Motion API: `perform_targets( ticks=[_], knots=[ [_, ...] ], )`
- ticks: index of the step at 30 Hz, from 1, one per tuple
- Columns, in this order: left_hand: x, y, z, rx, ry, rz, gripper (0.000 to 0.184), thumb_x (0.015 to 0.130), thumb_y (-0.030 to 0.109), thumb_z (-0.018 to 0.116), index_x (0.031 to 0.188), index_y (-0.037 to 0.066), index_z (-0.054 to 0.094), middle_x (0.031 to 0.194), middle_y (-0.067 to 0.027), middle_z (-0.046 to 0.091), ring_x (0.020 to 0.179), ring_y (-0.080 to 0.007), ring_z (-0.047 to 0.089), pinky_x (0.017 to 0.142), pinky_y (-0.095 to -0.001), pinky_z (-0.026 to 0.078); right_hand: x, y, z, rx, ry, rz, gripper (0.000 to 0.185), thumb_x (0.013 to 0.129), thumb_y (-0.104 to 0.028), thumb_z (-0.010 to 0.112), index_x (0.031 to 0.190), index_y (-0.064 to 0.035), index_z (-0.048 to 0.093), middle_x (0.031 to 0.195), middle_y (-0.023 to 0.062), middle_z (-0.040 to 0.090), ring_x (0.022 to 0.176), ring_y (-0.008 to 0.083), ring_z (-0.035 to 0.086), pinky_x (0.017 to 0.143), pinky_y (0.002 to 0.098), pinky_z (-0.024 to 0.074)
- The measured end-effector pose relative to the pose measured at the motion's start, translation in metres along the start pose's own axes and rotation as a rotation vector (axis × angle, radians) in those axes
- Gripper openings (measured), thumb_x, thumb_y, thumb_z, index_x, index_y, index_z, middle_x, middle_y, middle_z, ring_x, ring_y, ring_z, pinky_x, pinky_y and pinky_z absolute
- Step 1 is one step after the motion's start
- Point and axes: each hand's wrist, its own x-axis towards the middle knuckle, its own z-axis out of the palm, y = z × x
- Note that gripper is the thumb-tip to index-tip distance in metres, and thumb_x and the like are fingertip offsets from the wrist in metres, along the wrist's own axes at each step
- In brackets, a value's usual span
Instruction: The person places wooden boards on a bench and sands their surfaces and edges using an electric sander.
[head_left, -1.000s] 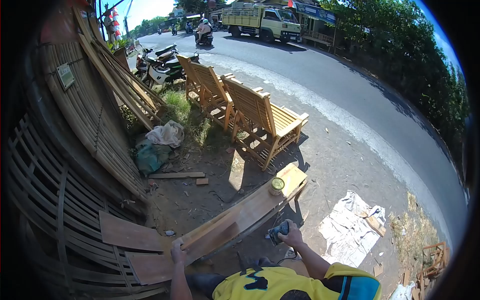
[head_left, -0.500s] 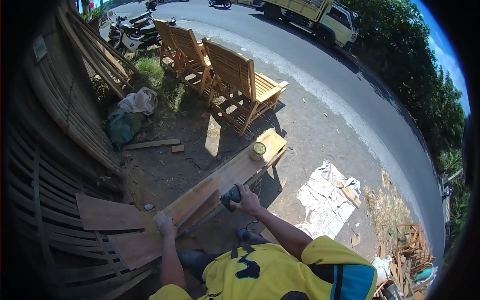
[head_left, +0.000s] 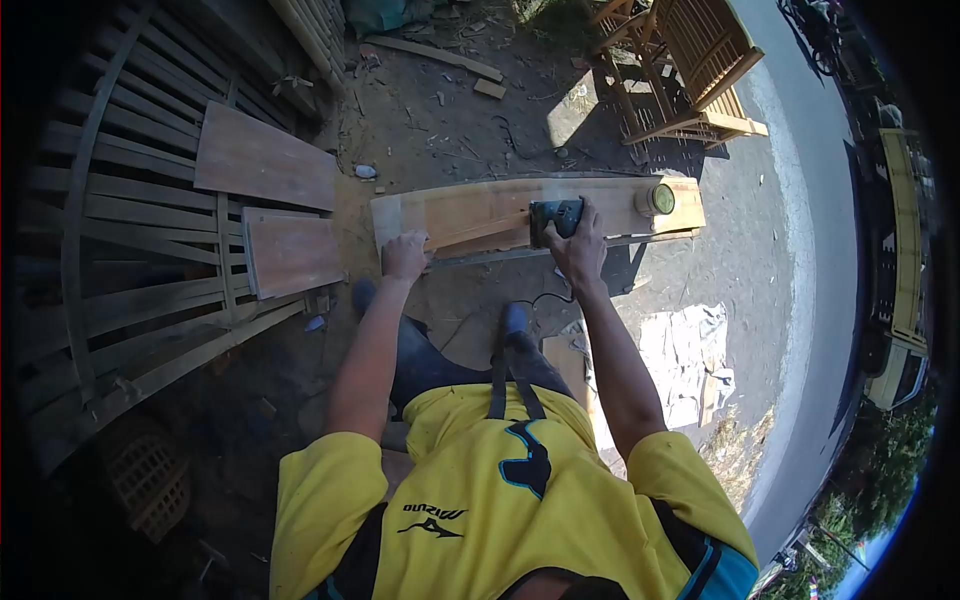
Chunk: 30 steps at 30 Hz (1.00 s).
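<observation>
My right hand is wrapped round a dark electric sander, which rests on a wooden board. At the board's left end, my left hand is closed on it; the fingertips are partly hidden. The board lies along the near edge of a long, low wooden bench. A glass jar with a yellow-green top stands near the bench's right end, to the right of the sander. A dark cord hangs below my right hand.
Two reddish panels lie on a slatted bamboo platform to the left. Slatted wooden chairs stand at the upper right. A white cloth lies on the ground, with the road and a truck beyond.
My view has turned and tipped down, so the bench now runs nearly level across it. The sander stays in my right hand on the board, and my left hand still holds the left end.
</observation>
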Motion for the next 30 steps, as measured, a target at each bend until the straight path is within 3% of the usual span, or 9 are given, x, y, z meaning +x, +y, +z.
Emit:
perform_targets(
  ticks=[3, 5, 7, 10, 17, 21, 26, 30],
  knots=[
    [-0.001, -0.001, 0.0, 0.005, 0.014, 0.021, 0.032, 0.089, 0.036, 0.082, 0.113, 0.016, 0.076, 0.108, -0.0096, 0.078, 0.098, -0.0341, 0.077, 0.083, -0.0479, 0.061, -0.004, -0.04, 0.019, 0.022, -0.096, -0.037, 0.087, 0.082, -0.037, 0.082, 0.154, -0.0117, 0.041, 0.126, 0.0259, 0.056, 0.095, 0.0475, 0.072, 0.08, 0.0558, 0.0616],
    [0.002, -0.004, -0.001, 0.018, -0.008, 0.037, 0.032, 0.089, 0.037, 0.082, 0.113, 0.016, 0.076, 0.107, -0.0107, 0.078, 0.098, -0.0344, 0.077, 0.083, -0.0478, 0.061, -0.021, -0.066, 0.04, 0.022, -0.151, -0.171, 0.09, 0.079, -0.035, 0.085, 0.154, -0.0129, 0.04, 0.128, 0.0267, 0.055, 0.09, 0.0464, 0.073, 0.076, 0.0544, 0.0628],
    [0.011, -0.004, -0.003, 0.031, -0.022, 0.06, 0.033, 0.089, 0.037, 0.082, 0.114, 0.016, 0.076, 0.105, -0.0118, 0.078, 0.097, -0.0347, 0.077, 0.083, -0.0477, 0.061, -0.039, -0.085, 0.051, 0.082, -0.284, -0.26, 0.086, 0.082, -0.035, 0.084, 0.154, -0.0142, 0.042, 0.128, 0.0247, 0.055, 0.1, 0.048, 0.072, 0.08, 0.0558, 0.062],
    [0.016, -0.007, -0.003, 0.07, -0.028, 0.034, 0.033, 0.09, 0.041, 0.081, 0.113, 0.017, 0.076, 0.1, -0.0135, 0.079, 0.094, -0.0352, 0.077, 0.081, -0.0487, 0.062, -0.039, -0.085, 0.051, 0.079, -0.262, -0.241, 0.087, 0.082, -0.035, 0.085, 0.154, -0.0152, 0.041, 0.13, 0.0242, 0.053, 0.097, 0.048, 0.072, 0.08, 0.0565, 0.0626],
    [0.021, -0.019, 0.013, 0.064, 0.068, 0.101, 0.035, 0.09, 0.048, 0.08, 0.113, 0.021, 0.077, 0.094, -0.0127, 0.079, 0.089, -0.036, 0.078, 0.078, -0.0519, 0.062, 0.042, 0.046, -0.008, -0.053, 0.039, 0.057, 0.083, 0.084, -0.038, 0.081, 0.154, -0.0147, 0.043, 0.121, 0.0256, 0.056, 0.092, 0.0485, 0.072, 0.077, 0.0578, 0.0605],
    [0.022, -0.021, 0.013, 0.102, 0.062, 0.091, 0.038, 0.089, 0.049, 0.08, 0.112, 0.02, 0.077, 0.092, -0.0128, 0.078, 0.088, -0.0374, 0.077, 0.077, -0.0523, 0.062, 0.063, 0.056, -0.013, -0.061, 0.113, 0.135, 0.083, 0.085, -0.038, 0.081, 0.154, -0.0141, 0.042, 0.122, 0.0262, 0.057, 0.093, 0.0485, 0.072, 0.078, 0.058, 0.0601],
    [0.018, -0.016, 0.005, 0.124, 0.055, 0.088, 0.038, 0.089, 0.052, 0.079, 0.111, 0.021, 0.079, 0.093, -0.0133, 0.079, 0.087, -0.0379, 0.077, 0.076, -0.0518, 0.062, 0.003, -0.046, 0.017, 0.06, -0.184, -0.049, 0.088, 0.081, -0.034, 0.085, 0.155, -0.0111, 0.043, 0.131, 0.0282, 0.054, 0.097, 0.0484, 0.073, 0.08, 0.0557, 0.0623],
    [0.016, -0.012, 0.003, 0.19, 0.025, 0.041, 0.038, 0.089, 0.053, 0.078, 0.11, 0.022, 0.081, 0.094, -0.0137, 0.079, 0.087, -0.0373, 0.077, 0.076, -0.0511, 0.061, -0.019, -0.064, 0.043, 0.069, -0.287, -0.26, 0.091, 0.079, -0.032, 0.088, 0.155, -0.0142, 0.042, 0.134, 0.0269, 0.053, 0.096, 0.047, 0.074, 0.079, 0.0544, 0.063]
  ],
)
